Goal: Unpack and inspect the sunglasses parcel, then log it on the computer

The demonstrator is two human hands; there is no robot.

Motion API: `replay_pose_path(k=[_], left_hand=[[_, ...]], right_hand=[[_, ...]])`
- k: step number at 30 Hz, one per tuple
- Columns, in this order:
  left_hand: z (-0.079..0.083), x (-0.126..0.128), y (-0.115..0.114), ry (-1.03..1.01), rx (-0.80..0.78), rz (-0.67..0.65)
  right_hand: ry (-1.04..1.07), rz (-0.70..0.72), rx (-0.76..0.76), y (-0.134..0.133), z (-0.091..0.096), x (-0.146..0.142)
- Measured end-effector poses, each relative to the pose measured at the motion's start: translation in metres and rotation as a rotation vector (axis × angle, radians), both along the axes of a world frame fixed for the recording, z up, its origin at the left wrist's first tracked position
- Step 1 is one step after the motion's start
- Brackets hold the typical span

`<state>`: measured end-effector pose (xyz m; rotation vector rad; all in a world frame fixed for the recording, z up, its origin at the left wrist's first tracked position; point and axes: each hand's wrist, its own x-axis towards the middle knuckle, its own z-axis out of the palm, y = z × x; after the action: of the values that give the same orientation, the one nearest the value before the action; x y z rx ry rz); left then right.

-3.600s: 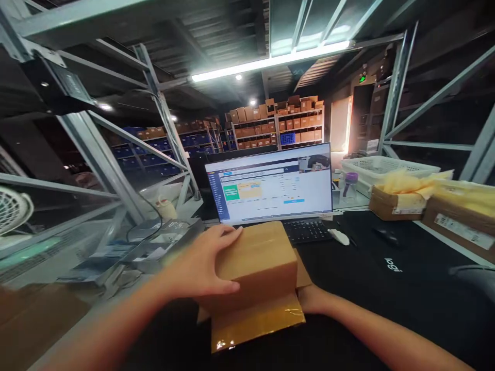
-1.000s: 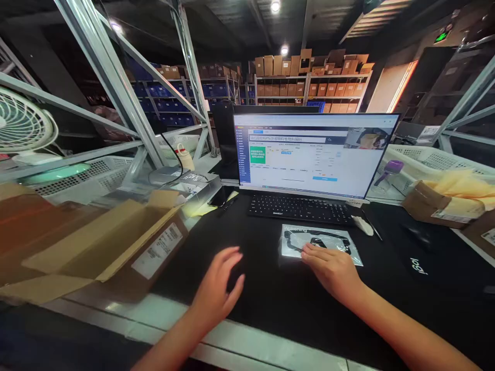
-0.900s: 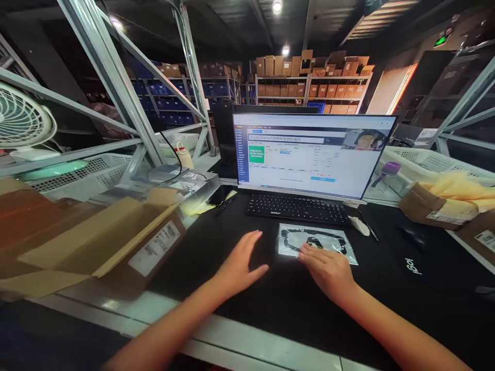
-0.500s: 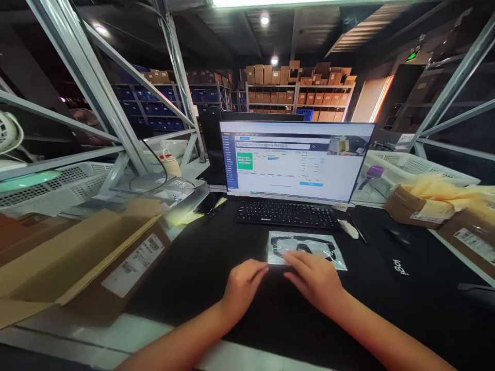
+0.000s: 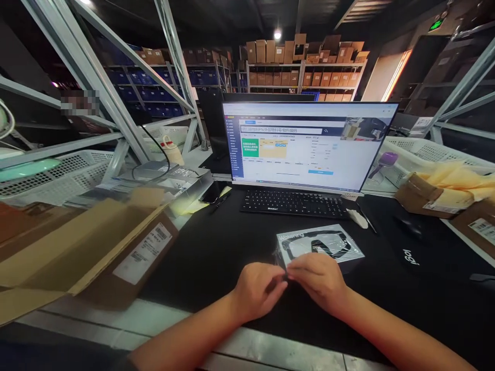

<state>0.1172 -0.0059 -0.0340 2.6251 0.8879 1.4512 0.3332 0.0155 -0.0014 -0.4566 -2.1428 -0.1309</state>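
Note:
A flat white box (image 5: pixel 285 248) lies slightly tilted on the black desk mat, wrapped in shiny clear plastic. It carries the word "Wakening" and a black frame-like picture. My left hand (image 5: pixel 260 289) is closed in a pinch at the near left corner of the wrapping. Right beside it, my right hand (image 5: pixel 320 281) is closed too, fingertips on the same corner and covering the box's front edge. The fingertips of both hands almost meet. What exactly lies between them is small and partly hidden, but it looks like the clear film.
Behind the box are a black keyboard (image 5: pixel 294 204) and a lit monitor (image 5: pixel 301 154). An open cardboard box (image 5: pixel 127 263) stands at the left. A phone (image 5: pixel 211 192) and pen lie beyond it. At the right are a mouse (image 5: pixel 408 226) and a carton with yellow padding (image 5: pixel 425 193).
The wrapped box has turned and shifted slightly right. My hands have come together at its near left corner; the right hand has left the box's top. The camera view has tilted down.

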Motion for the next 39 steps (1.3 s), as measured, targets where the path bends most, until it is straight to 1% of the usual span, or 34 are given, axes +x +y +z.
replay_pose_path(k=[3, 5, 6, 7, 9, 10, 12, 14, 17, 19, 21, 22, 23, 25, 27, 29, 32, 33, 34, 36, 38, 39], left_hand=[[-0.007, -0.002, 0.006, -0.036, -0.126, 0.145], [-0.014, 0.0, 0.012, -0.051, -0.274, 0.223], [-0.018, 0.001, 0.015, -0.052, -0.377, 0.218], [-0.02, 0.003, 0.017, -0.048, -0.497, 0.181], [-0.024, 0.008, 0.02, -0.026, -0.738, 0.077], [-0.024, 0.01, 0.021, -0.018, -0.834, 0.04], [-0.023, 0.014, 0.02, -0.032, -0.937, 0.019], [-0.02, 0.015, 0.019, -0.093, -0.929, 0.045], [-0.014, 0.012, 0.018, -0.15, -0.821, 0.065], [-0.012, 0.008, 0.016, -0.106, -0.704, 0.001], [-0.013, 0.004, 0.013, -0.043, -0.576, -0.12], [-0.014, 0.002, 0.012, -0.028, -0.519, -0.171], [-0.015, 0.001, 0.012, -0.024, -0.469, -0.207], [-0.017, -0.002, 0.012, -0.028, -0.366, -0.253], [-0.016, -0.005, 0.013, 0.009, -0.282, -0.294], [-0.013, -0.007, 0.013, 0.074, -0.299, -0.31], [-0.008, -0.011, 0.011, 0.086, -0.459, -0.242], [-0.007, -0.012, 0.01, 0.075, -0.481, -0.211], [-0.006, -0.013, 0.009, 0.068, -0.47, -0.176], [-0.005, -0.016, 0.008, 0.084, -0.375, -0.117], [-0.003, -0.017, 0.008, 0.114, -0.248, -0.099], [-0.002, -0.018, 0.007, 0.135, -0.198, -0.113]], right_hand=[[-0.009, -0.038, 0.022, 0.0, 0.002, -0.001], [-0.039, -0.072, 0.006, 0.002, 0.007, -0.001], [-0.054, -0.085, -0.033, 0.003, 0.01, -0.001], [-0.067, -0.103, -0.093, 0.004, 0.013, -0.002], [-0.082, -0.148, -0.262, 0.007, 0.023, -0.004], [-0.086, -0.168, -0.354, 0.01, 0.029, -0.005], [-0.082, -0.188, -0.512, 0.016, 0.041, -0.009], [-0.06, -0.201, -0.63, 0.024, 0.053, -0.012], [0.007, -0.237, -0.818, 0.038, 0.072, -0.015], [0.071, -0.232, -0.977, 0.045, 0.083, -0.016], [0.096, -0.195, -1.08, 0.049, 0.093, -0.018], [0.084, -0.185, -1.08, 0.05, 0.097, -0.018], [0.059, -0.187, -1.038, 0.051, 0.1, -0.019], [-0.004, -0.24, -0.86, 0.055, 0.102, -0.019], [-0.083, -0.312, -0.667, 0.061, 0.1, -0.019], [-0.203, -0.352, -0.557, 0.069, 0.097, -0.019], [-0.444, -0.413, -0.468, 0.08, 0.092, -0.017], [-0.536, -0.434, -0.432, 0.083, 0.092, -0.015], [-0.629, -0.453, -0.398, 0.087, 0.091, -0.012], [-0.774, -0.517, -0.351, 0.095, 0.091, 0.0], [-0.821, -0.63, -0.347, 0.105, 0.091, 0.02], [-0.814, -0.699, -0.359, 0.11, 0.09, 0.033]])
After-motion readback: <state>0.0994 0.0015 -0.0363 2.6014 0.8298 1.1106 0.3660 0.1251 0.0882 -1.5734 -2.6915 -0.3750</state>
